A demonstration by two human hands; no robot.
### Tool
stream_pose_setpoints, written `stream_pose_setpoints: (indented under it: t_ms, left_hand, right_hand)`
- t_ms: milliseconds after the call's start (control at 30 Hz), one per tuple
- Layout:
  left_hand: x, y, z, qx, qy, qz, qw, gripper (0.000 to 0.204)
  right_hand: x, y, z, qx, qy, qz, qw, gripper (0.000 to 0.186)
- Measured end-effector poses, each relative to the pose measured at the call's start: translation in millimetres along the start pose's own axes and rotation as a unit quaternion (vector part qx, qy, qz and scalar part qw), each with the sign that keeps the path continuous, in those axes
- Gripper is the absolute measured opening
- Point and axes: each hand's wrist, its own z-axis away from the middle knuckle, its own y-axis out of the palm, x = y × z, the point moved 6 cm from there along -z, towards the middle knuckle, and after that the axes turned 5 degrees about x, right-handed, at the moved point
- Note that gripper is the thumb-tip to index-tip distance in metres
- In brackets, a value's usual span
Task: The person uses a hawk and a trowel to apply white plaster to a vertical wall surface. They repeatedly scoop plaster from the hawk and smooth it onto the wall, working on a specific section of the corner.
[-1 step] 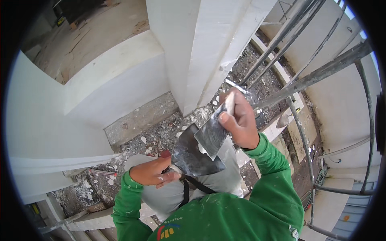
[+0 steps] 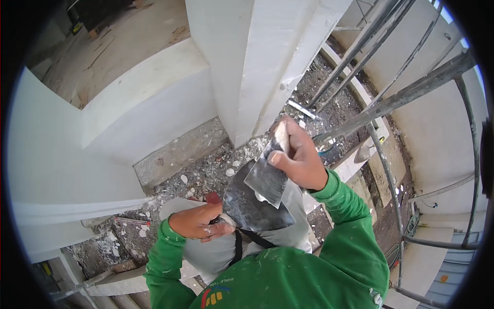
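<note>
My left hand point(image 2: 199, 222) grips the handle of a wide putty knife, whose dark, smeared blade point(image 2: 244, 208) faces up over my lap. My right hand point(image 2: 303, 159) holds a smaller scraper point(image 2: 267, 176) by its pale handle, thumb on the metal blade. The smaller blade lies over the wide one, with white paste along its lower edge; whether the two touch I cannot tell. Both green sleeves are flecked with white.
A white wall and column point(image 2: 221, 67) rise ahead and left. Metal scaffold tubes point(image 2: 406, 103) cross on the right beside a cream wall point(image 2: 437, 154). Debris and white flakes point(image 2: 180, 177) cover the ground, with a concrete step point(image 2: 164, 162) against the wall.
My right hand and the smaller scraper have moved slightly down and to the left. My left hand and the wide blade have shifted a little to the right.
</note>
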Motion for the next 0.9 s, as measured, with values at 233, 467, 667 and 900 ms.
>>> stream_pose_setpoints:
  t_ms: [233, 467, 667, 900]
  left_hand:
    - [-8, -2, 19, -0.083, 0.202, 0.261, 0.94, 0.035]
    - [-41, -42, 12, -0.503, 0.158, -0.474, 0.705, 0.034]
    - [-21, -35, -6, -0.478, 0.238, -0.604, 0.591, 0.059]
    - [13, -47, 18, -0.528, 0.118, -0.569, 0.62, 0.071]
  right_hand:
    - [-52, -49, 12, 0.072, 0.14, 0.319, 0.935, 0.04]
    - [-65, -25, 46, -0.18, 0.192, -0.393, 0.881, 0.025]
    - [-59, 21, 69, -0.049, 0.257, -0.429, 0.864, 0.025]
    - [-68, -75, 30, -0.248, 0.105, -0.332, 0.904, 0.018]
